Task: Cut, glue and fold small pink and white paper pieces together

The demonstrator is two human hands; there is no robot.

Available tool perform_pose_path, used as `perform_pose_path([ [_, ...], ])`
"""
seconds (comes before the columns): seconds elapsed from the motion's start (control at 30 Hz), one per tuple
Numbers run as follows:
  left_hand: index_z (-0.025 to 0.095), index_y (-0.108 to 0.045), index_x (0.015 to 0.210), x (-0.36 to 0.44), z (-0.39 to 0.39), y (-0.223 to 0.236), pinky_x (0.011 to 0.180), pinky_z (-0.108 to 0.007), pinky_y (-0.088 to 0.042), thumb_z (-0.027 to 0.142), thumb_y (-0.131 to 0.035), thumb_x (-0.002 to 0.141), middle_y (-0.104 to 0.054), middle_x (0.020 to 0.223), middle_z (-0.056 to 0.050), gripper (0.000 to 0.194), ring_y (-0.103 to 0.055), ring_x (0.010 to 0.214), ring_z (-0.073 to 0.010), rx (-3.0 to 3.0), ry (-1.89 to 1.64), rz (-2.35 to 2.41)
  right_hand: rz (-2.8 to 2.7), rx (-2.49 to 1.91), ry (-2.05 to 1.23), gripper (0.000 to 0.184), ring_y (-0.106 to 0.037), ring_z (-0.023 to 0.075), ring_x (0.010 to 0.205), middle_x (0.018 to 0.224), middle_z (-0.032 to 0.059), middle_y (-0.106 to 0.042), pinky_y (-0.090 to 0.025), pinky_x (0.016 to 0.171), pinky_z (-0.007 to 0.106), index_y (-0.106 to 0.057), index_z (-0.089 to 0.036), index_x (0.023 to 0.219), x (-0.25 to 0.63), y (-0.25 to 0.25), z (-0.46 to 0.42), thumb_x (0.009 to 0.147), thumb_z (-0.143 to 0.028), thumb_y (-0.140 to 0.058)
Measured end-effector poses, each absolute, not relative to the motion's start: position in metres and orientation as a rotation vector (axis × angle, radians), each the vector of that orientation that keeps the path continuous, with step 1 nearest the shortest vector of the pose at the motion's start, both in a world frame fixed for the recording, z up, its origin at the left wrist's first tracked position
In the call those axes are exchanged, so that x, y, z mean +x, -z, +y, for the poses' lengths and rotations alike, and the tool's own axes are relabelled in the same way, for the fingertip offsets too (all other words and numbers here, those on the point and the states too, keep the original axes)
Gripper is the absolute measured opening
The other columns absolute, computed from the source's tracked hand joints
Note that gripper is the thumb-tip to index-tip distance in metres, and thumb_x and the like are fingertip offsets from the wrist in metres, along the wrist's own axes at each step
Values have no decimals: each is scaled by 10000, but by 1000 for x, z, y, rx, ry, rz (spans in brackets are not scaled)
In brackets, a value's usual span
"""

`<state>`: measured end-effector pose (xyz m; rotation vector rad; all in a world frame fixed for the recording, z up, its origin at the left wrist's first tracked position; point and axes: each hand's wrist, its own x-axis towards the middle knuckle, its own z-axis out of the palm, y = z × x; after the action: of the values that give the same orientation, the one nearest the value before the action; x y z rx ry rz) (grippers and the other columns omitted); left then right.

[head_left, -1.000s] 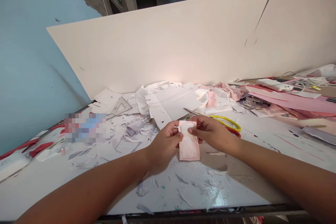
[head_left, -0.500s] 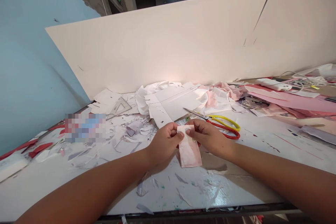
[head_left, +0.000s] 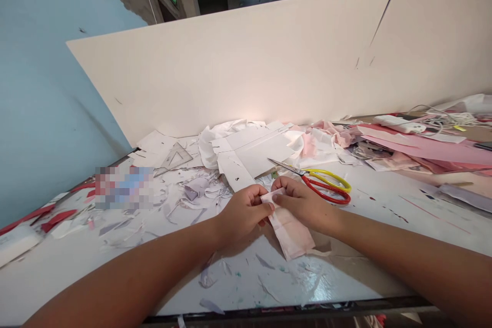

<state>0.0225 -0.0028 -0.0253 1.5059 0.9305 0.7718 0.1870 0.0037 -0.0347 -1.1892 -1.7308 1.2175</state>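
Note:
Both my hands pinch the top end of a small folded pink-and-white paper piece (head_left: 290, 233) above the middle of the white table (head_left: 403, 215). My left hand (head_left: 246, 210) grips its left corner with thumb and fingers closed. My right hand (head_left: 302, 202) holds the right corner the same way. The paper hangs down and slants to the right, its lower end close to the table. Scissors (head_left: 323, 184) with yellow and red handles lie just behind my right hand.
Paper scraps litter the table on the left and front. White cut card sheets (head_left: 249, 151) and a clear set square (head_left: 177, 156) lie behind. Pink sheets (head_left: 423, 148), a white power strip (head_left: 400, 124) and cables sit at the right. A tall beige board (head_left: 246, 66) stands behind.
My hands drew slightly nearer and lower, and the paper piece swung from hanging straight to slanting right. The scissors are now fully uncovered behind my right hand.

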Motion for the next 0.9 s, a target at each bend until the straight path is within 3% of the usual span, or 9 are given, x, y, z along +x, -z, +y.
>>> perform_pose_path([
  [0.1,156,-502,721,21,-1,25,526,-224,-396,235,-561,699,-548,558,22,102,-533,522,-103,1543,-685,925,-1742,-1108,-1284,149,-443,98,532,623,-56,-452,-338,495,220,-462,-231,896,186,26,0,783,-326,-486],
  [0.2,155,-517,794,21,0,24,522,-229,-409,268,-544,731,-605,596,-12,132,-593,565,-136,1542,-694,919,-1758,-1109,-1152,248,-463,110,566,656,-41,-451,-366,516,232,-464,-229,965,196,12,3,802,-415,-459],
  [0.3,162,-524,888,20,3,23,538,-218,-413,287,-526,762,-642,705,-42,178,-634,674,-156,1477,-849,959,-1881,-1354,-716,256,-514,153,658,713,-4,-510,-388,569,265,-496,-222,934,217,3,16,793,-431,-450],
  [0.4,167,-517,912,19,9,25,546,-216,-417,290,-512,775,-652,786,-67,185,-643,734,-170,1353,-1015,1038,-2056,-1767,-202,222,-548,230,797,915,76,-559,-391,615,310,-549,-197,883,240,4,32,734,-352,-497],
  [0.57,165,-508,928,16,20,30,569,-225,-432,236,-540,746,-646,894,-92,198,-643,767,-175,1231,-1133,1058,-2166,-1988,-218,282,-590,238,804,1040,123,-536,-408,603,309,-549,-184,922,254,7,43,750,-369,-426],
  [0.73,169,-512,951,14,21,29,581,-224,-430,192,-553,725,-649,862,-84,230,-633,816,-180,1197,-1177,1077,-2175,-2139,-355,236,-596,232,574,752,94,-615,-381,445,299,-489,-190,879,261,5,43,708,-352,-468],
  [0.83,159,-510,952,16,20,26,583,-222,-427,162,-567,705,-649,864,-87,253,-628,804,-170,1193,-1194,1071,-2187,-2199,-434,273,-548,221,424,549,43,-579,-335,371,285,-449,-201,908,265,6,43,665,-304,-519],
  [0.9,153,-510,957,16,20,25,591,-227,-429,152,-573,696,-648,870,-89,268,-625,793,-165,1184,-1206,1083,-2186,-2170,-423,280,-532,212,402,522,31,-567,-327,364,280,-418,-211,916,266,3,41,674,-303,-524],
])
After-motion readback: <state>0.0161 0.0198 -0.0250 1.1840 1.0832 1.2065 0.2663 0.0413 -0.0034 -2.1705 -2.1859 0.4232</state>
